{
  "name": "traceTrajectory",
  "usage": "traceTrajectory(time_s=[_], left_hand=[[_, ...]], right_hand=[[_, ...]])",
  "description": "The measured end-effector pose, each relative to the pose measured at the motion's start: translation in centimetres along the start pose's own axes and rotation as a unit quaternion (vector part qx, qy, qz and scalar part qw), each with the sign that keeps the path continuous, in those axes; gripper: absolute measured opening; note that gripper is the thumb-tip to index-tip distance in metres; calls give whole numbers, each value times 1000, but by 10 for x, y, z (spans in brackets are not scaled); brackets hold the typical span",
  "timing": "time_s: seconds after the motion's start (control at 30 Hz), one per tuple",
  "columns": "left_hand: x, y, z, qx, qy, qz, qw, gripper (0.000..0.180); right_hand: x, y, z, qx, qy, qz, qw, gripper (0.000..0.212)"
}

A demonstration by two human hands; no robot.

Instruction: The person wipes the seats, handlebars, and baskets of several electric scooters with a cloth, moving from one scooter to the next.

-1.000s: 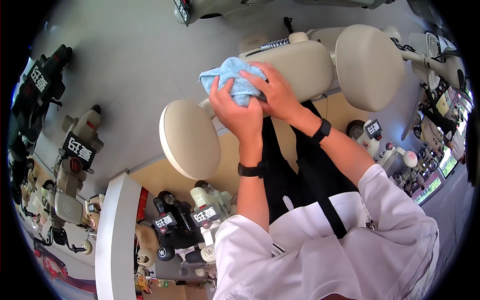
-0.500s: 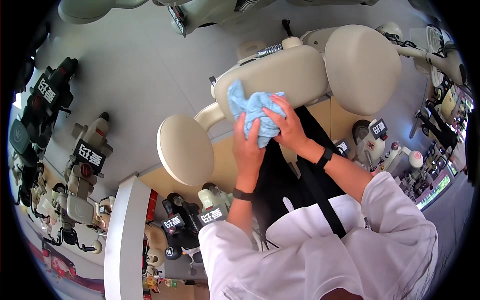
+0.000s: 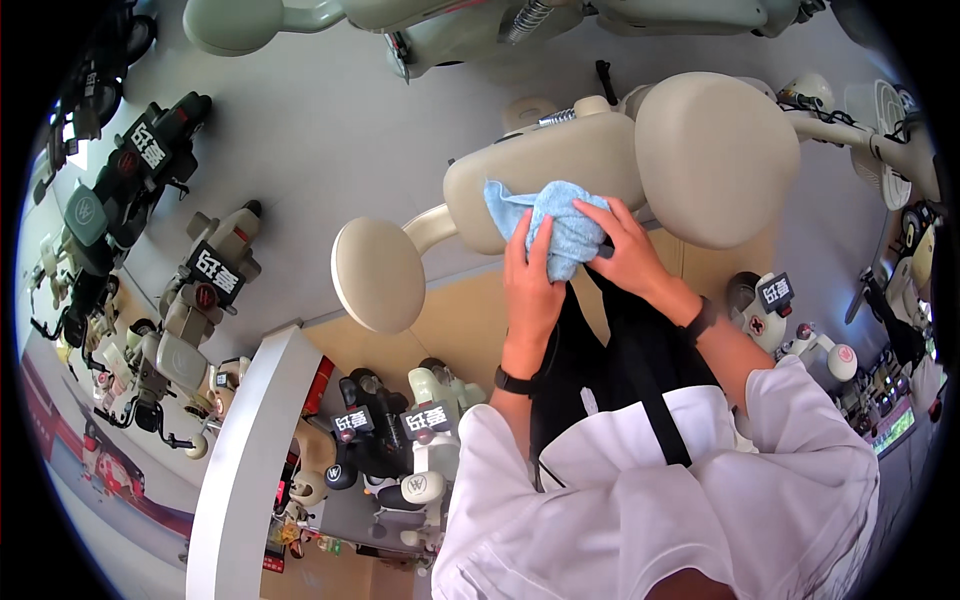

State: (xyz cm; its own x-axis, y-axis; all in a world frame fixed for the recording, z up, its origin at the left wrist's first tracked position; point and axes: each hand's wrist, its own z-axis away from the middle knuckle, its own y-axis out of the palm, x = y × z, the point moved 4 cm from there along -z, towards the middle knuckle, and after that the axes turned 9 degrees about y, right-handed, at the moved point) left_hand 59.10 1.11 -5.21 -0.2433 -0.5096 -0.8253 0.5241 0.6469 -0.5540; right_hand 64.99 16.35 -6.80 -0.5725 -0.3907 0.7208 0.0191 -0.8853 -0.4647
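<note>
A crumpled light-blue cloth (image 3: 567, 228) is bunched between my two hands against the near side of a beige scooter's long rear seat (image 3: 545, 165). My left hand (image 3: 533, 278) grips the cloth from its near left side, fingers pointing away from me. My right hand (image 3: 632, 258) has its fingers curled over the right side of the cloth. One loose corner of the cloth trails left over the seat. To the right is the scooter's rounded front seat (image 3: 716, 160); on the left its round padded backrest (image 3: 378, 275) sticks out on a curved arm.
A grey-green scooter (image 3: 430, 45) stands beyond this one. Several dark and beige scooters (image 3: 215, 265) are parked at left, and others (image 3: 425, 430) behind the white partition (image 3: 255, 450). At the right stand a white scooter (image 3: 765, 315) and a screen (image 3: 893, 430).
The whole view has shifted a little. Both hands and the cloth have moved slightly right along the seat, and the cloth is bunched differently. Both hands keep their hold.
</note>
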Motion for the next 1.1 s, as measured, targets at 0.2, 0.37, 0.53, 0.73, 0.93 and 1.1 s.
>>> traceTrajectory(time_s=[0.2, 0.37, 0.53, 0.73, 0.93, 1.1], left_hand=[[-47, -102, 40, -81, 146, -43, 985, 90], [-24, -153, 80, 14, 120, -9, 993, 93], [-45, -206, 89, -41, 187, 39, 981, 49], [39, -258, 88, -187, 89, 143, 968, 10], [126, -234, 77, -237, -74, 332, 910, 28], [119, -191, 54, -247, -155, 423, 858, 71]], right_hand=[[83, -26, 29, 69, -135, -171, 973, 57], [108, -6, 40, 79, -149, -359, 918, 24], [116, -2, 70, -59, -48, -531, 844, 34], [113, 53, 53, -150, 51, -507, 847, 35], [142, 115, 17, 52, 89, -352, 931, 42], [182, 159, -4, -108, 109, -354, 923, 49]])
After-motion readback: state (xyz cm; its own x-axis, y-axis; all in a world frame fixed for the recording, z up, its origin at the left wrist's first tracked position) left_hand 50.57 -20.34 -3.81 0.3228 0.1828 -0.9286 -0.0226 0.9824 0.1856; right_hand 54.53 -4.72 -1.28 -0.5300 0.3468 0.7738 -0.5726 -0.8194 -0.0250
